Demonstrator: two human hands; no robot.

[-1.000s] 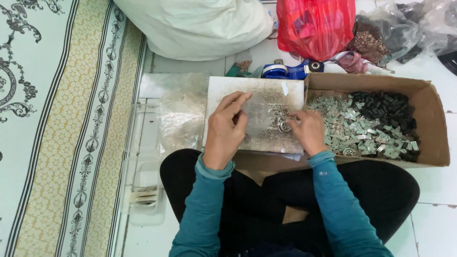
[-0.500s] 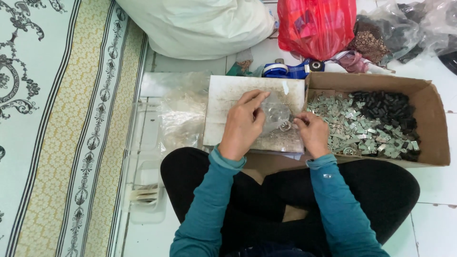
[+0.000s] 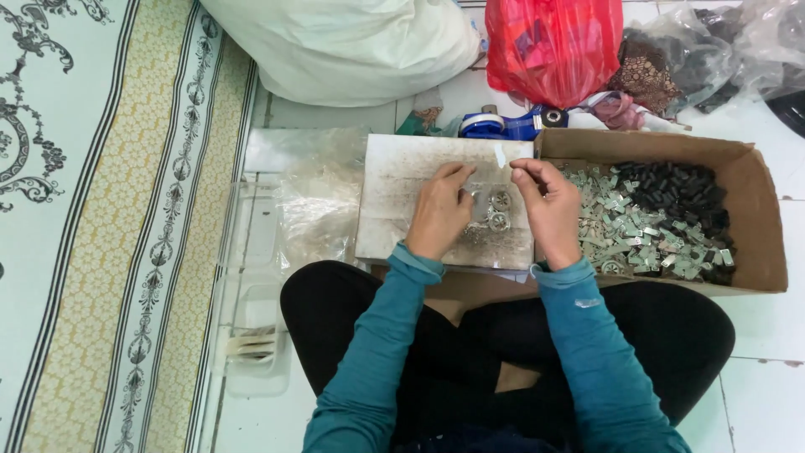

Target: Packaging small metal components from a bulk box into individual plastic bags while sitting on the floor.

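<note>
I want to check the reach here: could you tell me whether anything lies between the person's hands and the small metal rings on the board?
Nothing visible does. The left hand and right hand flank the metal rings on the pale board.

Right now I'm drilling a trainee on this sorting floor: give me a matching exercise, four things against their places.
Things:
1. red plastic bag
2. cardboard box
3. patterned mat
4. small metal rings

Places:
A. far left on the floor
B. on the white board, between the two hands
C. right of the board, holding metal and black parts
D. top, behind the box

Pairs: 1-D, 2-C, 3-A, 4-B
</note>
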